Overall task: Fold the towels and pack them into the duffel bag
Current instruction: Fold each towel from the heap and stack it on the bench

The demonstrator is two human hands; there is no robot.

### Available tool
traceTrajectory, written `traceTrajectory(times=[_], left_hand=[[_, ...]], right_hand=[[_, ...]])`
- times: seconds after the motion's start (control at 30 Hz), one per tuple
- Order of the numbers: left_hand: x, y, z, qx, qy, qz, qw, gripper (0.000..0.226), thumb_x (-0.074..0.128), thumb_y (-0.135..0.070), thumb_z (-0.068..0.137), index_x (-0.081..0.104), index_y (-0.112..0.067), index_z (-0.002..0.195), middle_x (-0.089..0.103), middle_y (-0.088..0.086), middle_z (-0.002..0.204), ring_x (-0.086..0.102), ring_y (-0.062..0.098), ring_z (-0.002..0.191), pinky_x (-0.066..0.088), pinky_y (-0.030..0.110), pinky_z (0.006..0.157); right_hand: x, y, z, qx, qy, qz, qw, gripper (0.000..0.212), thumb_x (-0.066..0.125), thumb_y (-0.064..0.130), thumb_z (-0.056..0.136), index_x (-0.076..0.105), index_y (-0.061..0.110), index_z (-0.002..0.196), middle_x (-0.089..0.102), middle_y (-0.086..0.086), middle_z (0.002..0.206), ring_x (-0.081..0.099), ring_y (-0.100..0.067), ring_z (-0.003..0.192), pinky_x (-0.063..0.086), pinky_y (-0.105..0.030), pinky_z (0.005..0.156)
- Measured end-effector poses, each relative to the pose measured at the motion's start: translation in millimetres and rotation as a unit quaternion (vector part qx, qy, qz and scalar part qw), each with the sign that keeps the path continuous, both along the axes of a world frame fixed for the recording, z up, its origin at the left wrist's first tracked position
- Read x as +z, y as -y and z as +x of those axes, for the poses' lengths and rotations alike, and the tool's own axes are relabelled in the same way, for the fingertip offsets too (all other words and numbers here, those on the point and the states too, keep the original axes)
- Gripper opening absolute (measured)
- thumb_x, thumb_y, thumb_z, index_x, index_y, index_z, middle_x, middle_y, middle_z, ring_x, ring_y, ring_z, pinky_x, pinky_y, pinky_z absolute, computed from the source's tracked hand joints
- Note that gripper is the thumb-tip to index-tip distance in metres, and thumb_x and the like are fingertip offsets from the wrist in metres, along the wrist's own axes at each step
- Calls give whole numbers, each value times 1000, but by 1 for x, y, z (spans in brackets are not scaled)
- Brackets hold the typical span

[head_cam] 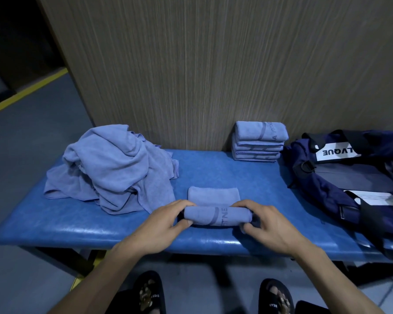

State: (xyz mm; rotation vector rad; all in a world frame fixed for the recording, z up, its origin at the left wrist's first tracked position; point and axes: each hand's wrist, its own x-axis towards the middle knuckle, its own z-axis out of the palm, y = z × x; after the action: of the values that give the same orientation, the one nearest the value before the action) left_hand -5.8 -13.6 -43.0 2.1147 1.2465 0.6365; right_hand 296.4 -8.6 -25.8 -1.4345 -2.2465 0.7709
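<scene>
Lying rolled between both hands' fingers [183, 203], the towel [216, 215].

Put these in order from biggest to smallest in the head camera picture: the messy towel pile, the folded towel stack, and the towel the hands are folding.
1. Messy towel pile
2. Folded towel stack
3. Towel being folded

The last two look close in size, and the stack sits farther away, so that order is unsure.

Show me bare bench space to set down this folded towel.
Bare padded blue bench lies between the crumpled pile of lavender towels and the stack of folded lavender towels. Another strip runs along the front left edge. The right end is crowded by the navy duffel bag.
</scene>
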Motion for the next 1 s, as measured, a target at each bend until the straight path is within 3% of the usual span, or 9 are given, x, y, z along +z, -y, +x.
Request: traceTrajectory(times=[0.1,0.2,0.3,0.37,0.47,0.53,0.67,0.8,1.0], left_hand=[[0,0,6,41,21,-31,998,14,52,-37,100,55,-33,113,66,-10,101,63,21,94,51,45,87],[-7,-2,16,114,45,-43,991,11,51,-32,103,55,-31,113,68,-13,99,64,10,95,51,41,91],[-14,-6,28,192,47,-47,979,19,47,-39,101,56,-23,106,68,-6,93,64,15,91,51,46,86],[-12,-8,35,219,34,-54,974,23,46,-38,103,53,-18,95,63,-3,84,61,19,83,49,43,79],[-4,-9,43,241,25,-49,969,35,46,-40,104,42,-21,75,47,-8,65,48,14,65,31,35,62],[-3,-12,47,260,13,-44,964,41,46,-43,103,36,-22,71,42,-8,61,49,20,66,29,36,62],[-3,-22,53,298,-18,-43,953,44,41,-50,102,36,-23,69,53,-1,70,58,34,84,38,41,69],[-5,-29,56,314,-57,-28,947,43,33,-56,102,44,-21,79,65,10,86,59,36,88,43,42,74],[-5,-42,54,311,-112,-20,944,37,38,-51,101,44,-20,82,64,10,88,60,38,90,42,40,70]], right_hand=[[1,-1,-1,-53,-65,-74,994,30,63,17,89,55,35,113,72,4,90,66,-13,83,53,-36,83],[0,-4,-8,-111,-107,-115,981,16,58,19,96,54,29,107,70,5,96,63,-13,88,48,-33,83],[-1,-7,-17,-170,-123,-137,968,4,51,24,99,54,26,102,66,7,96,57,-13,89,42,-28,75],[-1,-9,-23,-199,-117,-136,963,8,48,26,99,54,23,100,64,4,95,57,-17,90,42,-31,74],[2,-12,-29,-230,-106,-138,957,16,43,32,101,55,21,100,63,2,98,57,-19,94,42,-34,76],[5,-13,-32,-242,-90,-131,957,28,41,42,103,55,18,98,62,3,98,56,-19,94,41,-35,74],[0,-17,-38,-276,-54,-79,956,43,41,51,102,52,14,83,61,-1,83,56,-26,86,43,-39,70],[-5,-24,-43,-309,-30,-66,948,39,43,55,99,57,18,97,67,-5,96,59,-32,97,50,-45,84],[-10,-29,-48,-326,21,-55,943,33,41,57,97,50,25,93,67,-5,98,58,-34,94,49,-44,83]])
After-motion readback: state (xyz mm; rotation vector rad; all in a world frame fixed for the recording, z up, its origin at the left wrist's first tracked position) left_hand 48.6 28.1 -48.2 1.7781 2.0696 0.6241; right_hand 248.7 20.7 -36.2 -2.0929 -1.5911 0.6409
